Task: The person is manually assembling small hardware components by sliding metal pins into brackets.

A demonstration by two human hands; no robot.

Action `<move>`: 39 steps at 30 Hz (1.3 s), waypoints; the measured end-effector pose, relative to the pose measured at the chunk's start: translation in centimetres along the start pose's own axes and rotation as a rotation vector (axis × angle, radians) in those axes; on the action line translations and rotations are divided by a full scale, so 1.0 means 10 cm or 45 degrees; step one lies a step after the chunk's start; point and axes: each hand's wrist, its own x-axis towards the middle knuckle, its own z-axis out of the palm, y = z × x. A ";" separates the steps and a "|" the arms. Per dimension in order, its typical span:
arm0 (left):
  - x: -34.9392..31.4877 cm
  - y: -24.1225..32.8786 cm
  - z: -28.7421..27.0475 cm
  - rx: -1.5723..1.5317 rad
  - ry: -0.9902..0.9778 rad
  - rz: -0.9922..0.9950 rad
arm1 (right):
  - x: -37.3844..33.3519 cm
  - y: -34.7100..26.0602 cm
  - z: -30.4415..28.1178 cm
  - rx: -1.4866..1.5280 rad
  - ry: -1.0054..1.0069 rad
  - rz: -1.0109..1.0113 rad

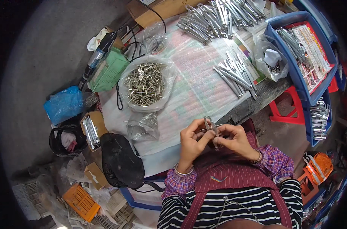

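The slim silvery metal piece (213, 126) is up between the person's two hands, in front of the striped apron (234, 168). It looks hard and stiff — light enough for fingertip work, I'd judge, and hardly fragile, though metal that smooth could slide out of a careless pinch. The flat sides seem the place to take hold, about midway along, leaving the narrow ends free. Whether it is one folded part or two bars set together I can't quite make out behind the fingers.

The left hand (193, 139) grips it from its own side, thumb reaching across and fingers curled behind. The right hand (236, 140) meets it from the other — thumb pressed near the lower end, the remaining fingers bent in. The left forearm comes up almost straight, while the right slants inward, so the fingertips meet in the middle. Ahead, on the plastic table cover (192, 76), lie loose silvery bars (236, 78); farther left sits an open bag of metal pins (146, 84).
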 end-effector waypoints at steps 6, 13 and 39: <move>-0.05 -0.05 -0.09 -0.068 -0.055 0.115 | -0.03 0.01 -0.03 -0.052 -0.031 0.043; -0.14 0.21 -0.17 0.232 -0.530 0.024 | 0.03 -0.39 -0.33 -1.018 -0.103 -1.061; -0.11 0.03 -0.02 0.646 0.097 0.513 | -0.16 0.07 0.06 0.126 0.038 -0.090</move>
